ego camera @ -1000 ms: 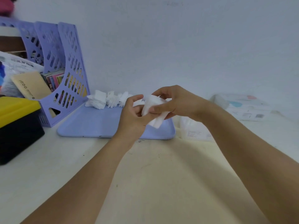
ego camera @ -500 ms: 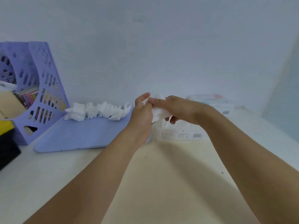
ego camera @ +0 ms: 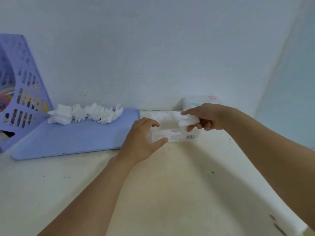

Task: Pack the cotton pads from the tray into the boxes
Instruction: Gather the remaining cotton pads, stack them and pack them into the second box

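Note:
A clear plastic box (ego camera: 172, 132) with a label and barcode on its front stands just right of the lilac tray (ego camera: 71, 138). My left hand (ego camera: 143, 138) grips the box's left end, thumb on the front, fingers over the top. My right hand (ego camera: 208, 116) pinches a stack of white cotton pads (ego camera: 187, 120) over the right part of the box. A row of loose cotton pads (ego camera: 85, 114) lies along the tray's far edge.
A second box (ego camera: 199, 100) with pink and blue print stands behind the clear one, against the wall. A lilac perforated file rack (ego camera: 22, 89) stands at the left beside the tray. The beige tabletop (ego camera: 170, 193) stretches in front of me.
Both hands held the pad stack together earlier. My right hand has carried the stack right, over the box, and my left hand has let go of it and taken the box's left end.

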The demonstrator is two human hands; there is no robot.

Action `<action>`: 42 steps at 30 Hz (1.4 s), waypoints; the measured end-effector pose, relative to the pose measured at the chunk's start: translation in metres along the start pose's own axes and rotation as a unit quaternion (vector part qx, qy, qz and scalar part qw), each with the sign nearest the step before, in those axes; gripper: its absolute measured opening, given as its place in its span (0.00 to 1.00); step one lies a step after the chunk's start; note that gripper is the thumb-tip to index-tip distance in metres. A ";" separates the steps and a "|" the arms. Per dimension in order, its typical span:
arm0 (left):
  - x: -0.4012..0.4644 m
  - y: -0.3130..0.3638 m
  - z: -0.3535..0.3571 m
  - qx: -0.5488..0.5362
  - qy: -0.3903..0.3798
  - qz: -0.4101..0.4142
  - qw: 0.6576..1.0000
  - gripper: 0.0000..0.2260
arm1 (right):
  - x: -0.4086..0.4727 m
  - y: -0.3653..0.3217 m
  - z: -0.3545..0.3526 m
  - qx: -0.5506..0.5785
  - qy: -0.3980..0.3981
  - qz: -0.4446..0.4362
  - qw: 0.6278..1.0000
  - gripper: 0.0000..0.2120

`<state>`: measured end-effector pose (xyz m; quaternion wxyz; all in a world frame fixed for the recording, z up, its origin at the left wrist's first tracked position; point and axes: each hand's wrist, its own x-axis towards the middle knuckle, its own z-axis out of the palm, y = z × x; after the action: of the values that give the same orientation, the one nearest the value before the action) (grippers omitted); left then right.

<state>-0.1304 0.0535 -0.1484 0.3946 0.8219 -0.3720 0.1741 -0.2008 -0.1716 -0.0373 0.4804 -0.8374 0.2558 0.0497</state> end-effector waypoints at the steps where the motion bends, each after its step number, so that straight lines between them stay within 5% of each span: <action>1: 0.000 -0.002 -0.001 0.005 0.006 0.009 1.000 0.16 | 0.001 -0.003 0.003 -0.013 0.008 0.003 1.000 0.16; 10: -0.002 -0.002 -0.006 0.028 0.033 0.023 0.999 0.05 | 0.013 -0.017 0.022 -0.236 0.084 -0.001 0.968 0.23; 17: -0.003 0.002 -0.004 0.031 0.035 0.024 0.999 0.05 | 0.029 -0.007 0.033 -0.486 0.193 -0.095 0.847 0.22; 23: -0.003 0.002 -0.005 0.036 0.029 0.023 0.999 0.05 | 0.030 -0.017 0.019 -0.525 0.083 -0.025 0.847 0.27; 27: -0.003 0.000 -0.007 0.034 0.032 0.027 0.999 0.05 | 0.012 -0.029 0.009 -0.458 0.229 -0.206 0.834 0.26; 30: -0.004 0.000 -0.007 0.037 0.033 0.029 0.998 0.04 | 0.001 -0.032 0.020 -0.384 0.066 -0.314 0.866 0.25; 33: -0.003 -0.003 -0.008 0.034 0.039 0.020 0.998 0.05 | 0.008 -0.010 0.037 -0.520 0.003 -0.292 0.803 0.46; 36: -0.001 -0.003 -0.006 0.031 0.034 0.015 0.999 0.05 | 0.015 0.001 0.031 -0.596 0.021 -0.287 0.750 0.52; 42: -0.003 -0.008 -0.008 0.008 0.034 0.006 0.999 0.04 | 0.015 0.022 0.028 -0.438 -0.075 -0.249 0.861 0.47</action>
<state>-0.1263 0.0640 -0.1493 0.3990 0.8164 -0.3625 0.2071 -0.1939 -0.1627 -0.0738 0.0787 -0.9910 -0.0464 0.0980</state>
